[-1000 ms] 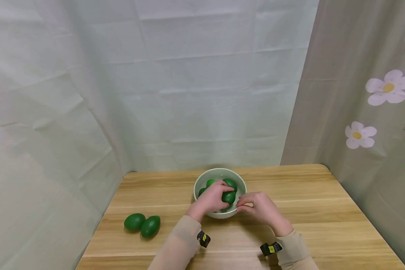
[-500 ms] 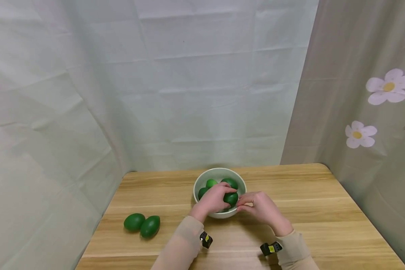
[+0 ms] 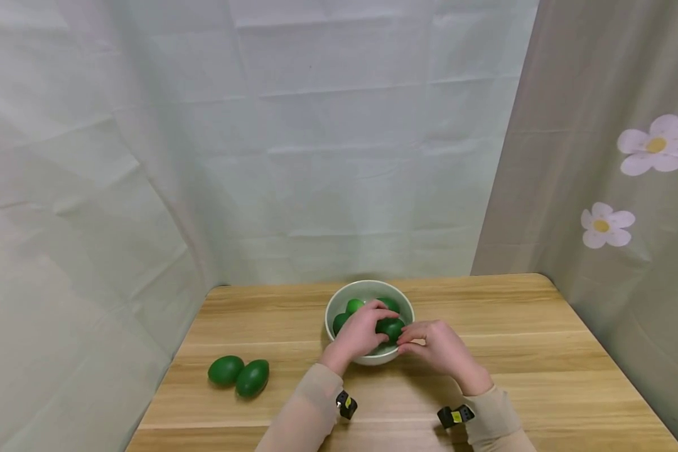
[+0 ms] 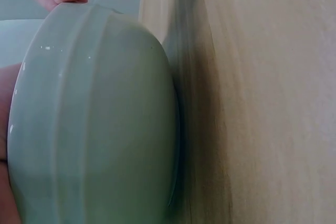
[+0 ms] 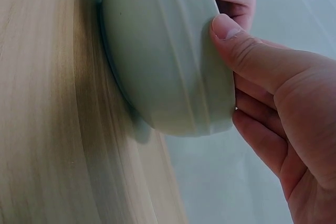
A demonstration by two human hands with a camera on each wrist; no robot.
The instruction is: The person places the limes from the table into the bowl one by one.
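A pale green bowl [image 3: 339,298] stands near the back edge of the wooden table, holding several smooth dark green egg-shaped fruits and a brighter green one [image 3: 355,306]. My left hand [image 3: 361,329] reaches over the near left rim, its thumb and fingers curled round a dark green fruit [image 3: 392,329] at the bowl's right side. With thumb and fingers, my right hand [image 3: 441,348] pinches the rim at the near right. The right wrist view shows the right thumb [image 5: 247,51] on the bowl's outer wall [image 5: 163,51]. In the left wrist view the bowl's side [image 4: 100,114] hides most of the left hand.
Two more dark green fruits, one farther left [image 3: 226,371] and one beside it [image 3: 252,378], lie together on the table [image 3: 520,326] at the left. A pale curtain [image 3: 339,157] hangs right behind the table and along its sides.
My left hand has shifted slightly right inside the bowl, bringing the dark green fruit closer to the right rim. The right hand keeps its pinch on the rim.
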